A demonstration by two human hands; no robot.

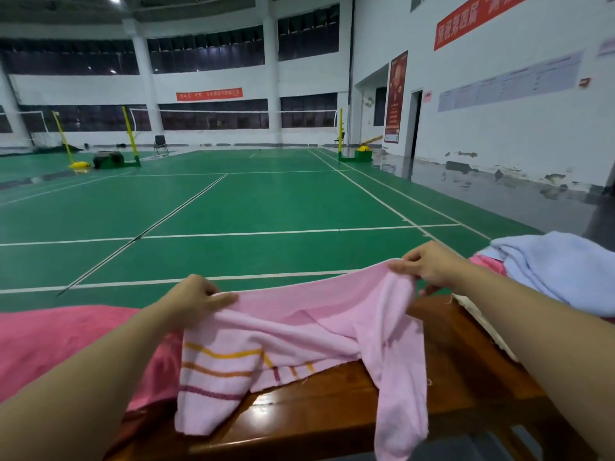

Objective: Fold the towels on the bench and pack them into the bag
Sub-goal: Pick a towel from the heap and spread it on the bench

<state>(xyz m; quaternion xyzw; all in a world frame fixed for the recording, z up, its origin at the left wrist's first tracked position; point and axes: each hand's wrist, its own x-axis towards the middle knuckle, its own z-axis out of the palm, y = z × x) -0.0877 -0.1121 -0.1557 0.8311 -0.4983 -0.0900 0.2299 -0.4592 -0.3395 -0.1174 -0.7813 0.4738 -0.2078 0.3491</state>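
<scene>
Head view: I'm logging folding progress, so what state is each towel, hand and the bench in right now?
Light pink striped terry towel: unfolded, crumpled, held up by its top edge, lower part draped on the bench.
Left hand: pinching the towel's left top edge.
Right hand: gripping the right top edge.
Deep pink towel: lying spread at left.
Pale blue towel: heaped, unfolded, at right.
Glossy brown wooden bench: partly covered.
</scene>
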